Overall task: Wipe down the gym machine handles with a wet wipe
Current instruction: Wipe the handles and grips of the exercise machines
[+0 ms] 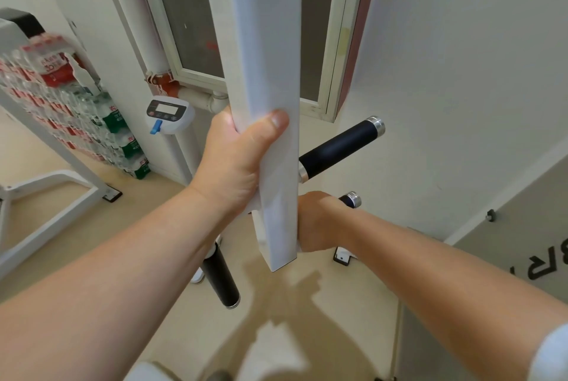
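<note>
A white square machine arm (270,73) hangs down the middle of the view. My left hand (236,159) grips it, thumb across its front face. Three black handles with chrome caps stick out near its lower end. The upper right handle (338,147) is bare. My right hand (319,220) is wrapped round the lower right handle (352,199), leaving only its tip showing. The lower left handle (219,276) points down toward the floor. I cannot see a wet wipe; anything under my right hand is hidden.
Shrink-wrapped packs of water bottles (70,103) are stacked at the left behind a white machine frame (46,183). A scale with a display (167,114) stands by the window (196,27). A white wall (461,73) is close on the right. The floor is beige.
</note>
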